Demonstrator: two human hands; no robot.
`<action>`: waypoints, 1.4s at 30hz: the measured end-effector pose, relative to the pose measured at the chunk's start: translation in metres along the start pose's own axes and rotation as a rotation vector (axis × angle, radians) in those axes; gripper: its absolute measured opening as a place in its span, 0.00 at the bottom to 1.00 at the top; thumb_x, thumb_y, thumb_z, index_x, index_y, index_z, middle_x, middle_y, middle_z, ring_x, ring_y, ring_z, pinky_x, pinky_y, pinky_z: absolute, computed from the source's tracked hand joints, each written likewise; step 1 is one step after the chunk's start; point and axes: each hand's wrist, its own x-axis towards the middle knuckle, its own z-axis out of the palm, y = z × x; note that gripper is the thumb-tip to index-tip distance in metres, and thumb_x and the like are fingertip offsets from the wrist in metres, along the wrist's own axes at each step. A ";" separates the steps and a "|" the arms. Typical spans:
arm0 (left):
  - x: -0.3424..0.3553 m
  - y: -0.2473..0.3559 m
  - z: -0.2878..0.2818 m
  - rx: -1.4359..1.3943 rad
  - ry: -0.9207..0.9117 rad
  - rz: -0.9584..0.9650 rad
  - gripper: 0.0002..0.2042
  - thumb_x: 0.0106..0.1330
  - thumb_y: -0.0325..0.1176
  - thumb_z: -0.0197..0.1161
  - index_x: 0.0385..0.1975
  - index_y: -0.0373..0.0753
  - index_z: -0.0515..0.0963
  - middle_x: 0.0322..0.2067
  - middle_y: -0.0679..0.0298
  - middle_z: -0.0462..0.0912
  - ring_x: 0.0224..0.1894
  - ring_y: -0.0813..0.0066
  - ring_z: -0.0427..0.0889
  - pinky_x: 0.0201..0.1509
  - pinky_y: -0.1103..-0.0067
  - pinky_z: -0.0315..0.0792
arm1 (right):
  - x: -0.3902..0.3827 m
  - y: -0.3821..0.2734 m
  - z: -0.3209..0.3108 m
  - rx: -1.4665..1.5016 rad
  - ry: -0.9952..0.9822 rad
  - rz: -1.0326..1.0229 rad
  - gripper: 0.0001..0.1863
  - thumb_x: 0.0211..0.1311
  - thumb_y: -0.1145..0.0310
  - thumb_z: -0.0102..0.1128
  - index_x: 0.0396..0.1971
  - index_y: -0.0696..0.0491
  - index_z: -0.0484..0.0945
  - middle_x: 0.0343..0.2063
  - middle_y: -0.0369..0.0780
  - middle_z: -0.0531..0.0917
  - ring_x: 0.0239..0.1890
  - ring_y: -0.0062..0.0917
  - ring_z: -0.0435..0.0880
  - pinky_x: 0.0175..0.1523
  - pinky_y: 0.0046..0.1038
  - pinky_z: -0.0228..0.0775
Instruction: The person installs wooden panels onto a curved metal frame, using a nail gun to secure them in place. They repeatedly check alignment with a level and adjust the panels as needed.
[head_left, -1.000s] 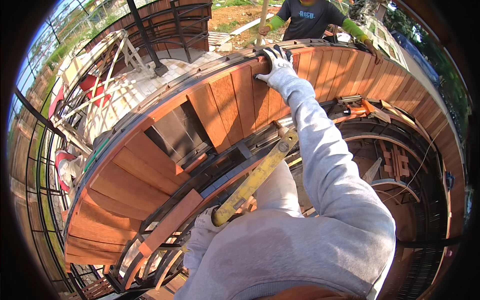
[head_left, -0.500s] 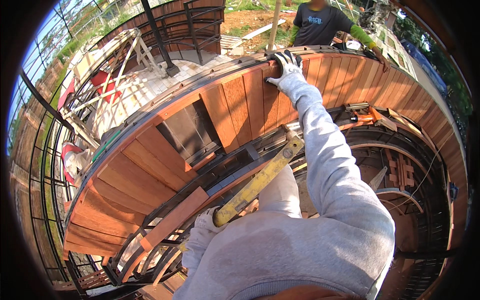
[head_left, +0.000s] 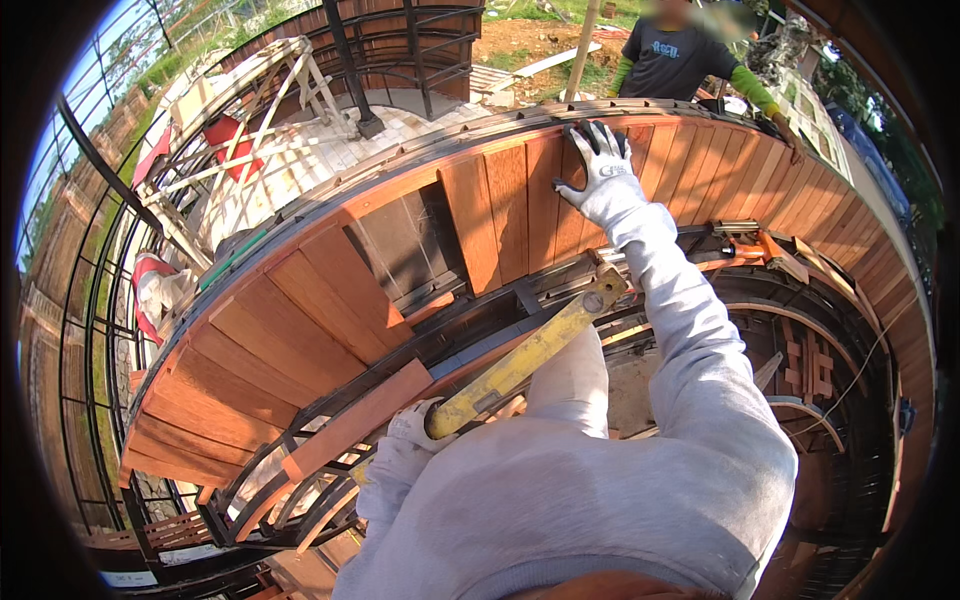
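Curving right across the view, the wall (head_left: 690, 155) of reddish boards fills the scene, and it sits further right in the picture than a second ago. Near its middle, the gap (head_left: 400, 235) between boards is uncovered as before, backing in plain sight. Beyond the rim stands a co-worker (head_left: 672, 65), one arm out along the top edge.

Closer in, a loose board (head_left: 360, 418) lies on the inner frame below the gap, just beside the left hand. And the level (head_left: 525, 365), yellow and tilted, slants up from lap to ledge, barely shifting against the body. The left hand (head_left: 410, 428) is closed around its lower end.

Now the real change: the right hand (head_left: 603, 175) slips down off the rim and onto the board faces, fingers spread wide, thumb out, grasping nothing. Whether the palm presses or only hovers, I can't tell. To my eye, attention moves from top edge to board face, right of the gap, while the level waits, off the boards.
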 end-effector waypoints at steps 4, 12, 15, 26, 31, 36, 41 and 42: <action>-0.011 0.042 -0.036 -0.015 0.015 -0.019 0.38 0.49 0.52 0.74 0.61 0.44 0.74 0.55 0.54 0.81 0.59 0.55 0.79 0.65 0.65 0.70 | -0.092 -0.081 -0.038 0.475 -0.339 -0.427 0.47 0.49 0.54 0.75 0.70 0.50 0.65 0.64 0.50 0.71 0.69 0.45 0.66 0.77 0.46 0.49; 0.006 0.086 -0.085 0.179 -0.186 0.081 0.34 0.52 0.47 0.72 0.60 0.41 0.75 0.52 0.53 0.83 0.56 0.55 0.80 0.64 0.66 0.70 | -0.205 -0.159 -0.002 0.279 -0.933 -0.521 0.47 0.59 0.39 0.63 0.73 0.47 0.58 0.60 0.45 0.76 0.62 0.39 0.76 0.65 0.39 0.68; 0.017 0.088 -0.077 0.230 -0.202 0.132 0.32 0.54 0.48 0.70 0.60 0.44 0.75 0.52 0.56 0.82 0.56 0.57 0.80 0.63 0.65 0.68 | -0.219 -0.148 0.018 0.357 -0.920 -0.423 0.47 0.57 0.40 0.64 0.72 0.48 0.60 0.56 0.47 0.79 0.57 0.41 0.80 0.60 0.40 0.73; -0.037 0.014 -0.029 0.228 -0.054 -0.003 0.33 0.52 0.50 0.70 0.61 0.47 0.76 0.55 0.59 0.79 0.62 0.61 0.73 0.71 0.64 0.59 | -0.252 -0.079 0.045 0.453 -0.807 -0.442 0.44 0.46 0.52 0.76 0.64 0.49 0.69 0.50 0.49 0.81 0.54 0.46 0.79 0.64 0.42 0.67; -0.085 -0.016 -0.032 0.191 0.201 -0.265 0.33 0.50 0.45 0.71 0.60 0.51 0.76 0.58 0.58 0.75 0.65 0.56 0.68 0.73 0.62 0.57 | -0.228 -0.134 0.060 0.457 -0.641 -0.571 0.42 0.44 0.56 0.77 0.63 0.48 0.71 0.56 0.49 0.75 0.60 0.46 0.73 0.67 0.45 0.64; -0.118 -0.066 -0.053 0.257 0.440 -0.463 0.31 0.50 0.38 0.71 0.60 0.54 0.76 0.57 0.58 0.74 0.65 0.53 0.67 0.72 0.60 0.59 | -0.187 -0.220 0.081 0.458 -0.559 -0.789 0.44 0.51 0.52 0.73 0.68 0.48 0.65 0.59 0.45 0.72 0.63 0.39 0.69 0.70 0.42 0.57; -0.125 -0.103 -0.065 0.348 0.366 -0.707 0.33 0.51 0.39 0.73 0.62 0.53 0.73 0.61 0.58 0.72 0.68 0.54 0.65 0.75 0.62 0.57 | -0.167 -0.290 0.096 0.263 -0.616 -0.906 0.41 0.60 0.45 0.65 0.69 0.47 0.63 0.63 0.43 0.70 0.69 0.36 0.63 0.75 0.43 0.47; -0.123 -0.108 -0.064 0.359 0.366 -0.702 0.35 0.51 0.39 0.73 0.63 0.52 0.71 0.62 0.58 0.71 0.69 0.54 0.64 0.75 0.62 0.56 | -0.164 -0.295 0.099 0.255 -0.629 -0.906 0.41 0.60 0.45 0.64 0.69 0.47 0.63 0.63 0.42 0.70 0.70 0.37 0.62 0.76 0.43 0.46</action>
